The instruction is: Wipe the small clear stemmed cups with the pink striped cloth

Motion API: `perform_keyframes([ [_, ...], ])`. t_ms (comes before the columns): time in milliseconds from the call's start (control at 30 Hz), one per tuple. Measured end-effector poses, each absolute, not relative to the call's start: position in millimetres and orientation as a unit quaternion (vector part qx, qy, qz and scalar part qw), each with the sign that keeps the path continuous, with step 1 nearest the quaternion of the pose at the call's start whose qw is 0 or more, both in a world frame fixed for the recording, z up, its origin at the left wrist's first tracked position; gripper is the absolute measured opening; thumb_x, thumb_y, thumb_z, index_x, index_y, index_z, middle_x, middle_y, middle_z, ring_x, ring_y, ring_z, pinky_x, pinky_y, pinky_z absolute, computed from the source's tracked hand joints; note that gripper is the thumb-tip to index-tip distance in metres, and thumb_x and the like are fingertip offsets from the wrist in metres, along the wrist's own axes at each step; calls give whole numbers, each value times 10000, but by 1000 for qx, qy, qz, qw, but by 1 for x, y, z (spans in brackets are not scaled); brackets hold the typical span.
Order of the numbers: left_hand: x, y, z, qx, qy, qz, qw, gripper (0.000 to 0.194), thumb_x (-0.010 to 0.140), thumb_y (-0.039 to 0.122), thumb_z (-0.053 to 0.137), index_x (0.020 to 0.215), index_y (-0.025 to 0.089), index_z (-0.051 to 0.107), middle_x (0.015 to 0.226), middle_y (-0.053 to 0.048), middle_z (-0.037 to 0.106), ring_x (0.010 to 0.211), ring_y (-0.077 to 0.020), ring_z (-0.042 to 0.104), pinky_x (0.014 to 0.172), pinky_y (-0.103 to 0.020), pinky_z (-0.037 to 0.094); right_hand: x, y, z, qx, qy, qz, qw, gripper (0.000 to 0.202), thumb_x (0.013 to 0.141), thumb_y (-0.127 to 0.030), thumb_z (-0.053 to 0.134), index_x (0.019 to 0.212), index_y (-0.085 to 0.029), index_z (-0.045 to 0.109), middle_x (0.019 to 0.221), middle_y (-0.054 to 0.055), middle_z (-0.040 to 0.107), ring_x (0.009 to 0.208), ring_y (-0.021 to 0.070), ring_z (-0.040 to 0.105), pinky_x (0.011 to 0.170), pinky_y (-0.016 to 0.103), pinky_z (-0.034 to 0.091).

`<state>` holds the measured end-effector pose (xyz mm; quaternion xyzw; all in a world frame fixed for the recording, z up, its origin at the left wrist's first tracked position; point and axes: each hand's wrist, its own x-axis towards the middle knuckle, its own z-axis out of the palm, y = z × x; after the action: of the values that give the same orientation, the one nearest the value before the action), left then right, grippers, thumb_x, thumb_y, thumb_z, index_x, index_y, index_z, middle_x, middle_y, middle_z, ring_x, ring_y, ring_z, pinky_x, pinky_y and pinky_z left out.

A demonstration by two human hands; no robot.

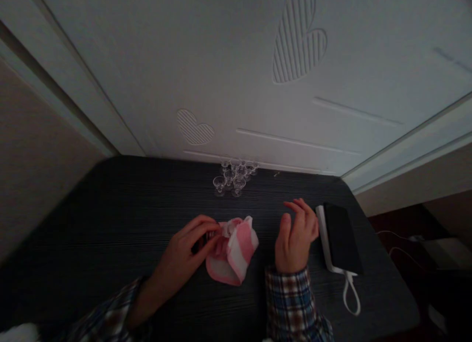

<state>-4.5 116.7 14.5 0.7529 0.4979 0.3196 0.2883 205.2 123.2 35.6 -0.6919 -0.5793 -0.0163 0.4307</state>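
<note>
A pink and white cloth [241, 248] lies crumpled on the dark table, with folds standing up at its top and right. My left hand [184, 248] pinches the cloth's upper left part between thumb and fingers. To the right of the cloth, my right hand [295, 236] is raised with its fingers apart and nothing in it. Behind the cloth stands a cluster of several small clear glass cups [239, 185], close to the white panel.
The dark table [147, 199] meets a white panel [228, 76] with embossed hearts at the back. Right of my right hand lie a black phone-like device [342, 236] and a white slab [324, 239] beneath it, with a looped white cable [345, 295].
</note>
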Motion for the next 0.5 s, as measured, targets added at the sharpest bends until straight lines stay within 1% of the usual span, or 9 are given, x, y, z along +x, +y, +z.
perform_keyframes([
  [67,-5,117,14,758,490,319,288,160,833,270,483,934,219,596,981,-34,572,890,-150,559,761,-243,466,225,125,43,-747,-516,-77,413,241,856,-321,391,989,-192,545,1206,127,451,1183,297,367,964,593,95],
  [100,-5,117,13,762,485,318,287,159,832,267,484,934,222,598,984,-33,573,888,-149,561,756,-238,467,234,126,45,-761,-497,-92,408,241,852,-343,402,979,-198,547,1223,129,433,1184,308,361,952,607,90],
  [167,-5,117,13,768,479,313,287,163,833,260,480,935,227,602,993,-33,574,877,-144,567,733,-226,472,251,129,45,-779,-464,-101,410,277,834,-403,426,995,-207,539,1237,134,412,1158,324,377,924,628,121],
  [200,-5,117,13,770,477,311,287,167,833,261,478,937,228,604,998,-34,576,872,-144,569,725,-223,474,258,129,44,-790,-446,-94,409,302,822,-434,438,1000,-211,537,1219,135,425,1136,333,395,906,640,139],
  [300,-5,117,12,774,473,315,280,177,830,274,478,937,223,610,999,-40,582,875,-151,571,728,-230,481,271,130,43,-819,-420,-42,389,350,798,-481,460,1004,-209,539,1184,139,458,1087,344,438,875,657,184],
  [367,-5,117,12,775,471,319,275,177,827,279,481,929,219,613,988,-41,586,851,-149,573,707,-229,486,270,128,46,-805,-436,-41,400,347,814,-457,451,1033,-199,528,1208,146,444,1111,332,429,895,624,218],
  [433,-4,117,12,774,474,318,273,171,825,272,485,925,218,613,976,-39,586,819,-141,575,681,-222,486,260,125,52,-753,-486,-43,441,329,840,-406,430,1066,-181,511,1229,150,429,1125,290,429,914,524,295],
  [467,-4,117,11,773,477,316,273,168,824,268,487,925,217,612,974,-39,586,814,-139,574,678,-222,485,252,124,55,-711,-525,-25,467,314,854,-382,412,1064,-169,509,1192,145,461,1105,260,451,902,457,341],
  [500,-3,117,11,772,480,317,271,166,823,266,489,923,216,612,968,-39,585,808,-137,574,675,-223,484,243,122,58,-676,-560,18,478,292,879,-353,368,1055,-171,512,1111,124,521,1048,227,495,873,402,379],
])
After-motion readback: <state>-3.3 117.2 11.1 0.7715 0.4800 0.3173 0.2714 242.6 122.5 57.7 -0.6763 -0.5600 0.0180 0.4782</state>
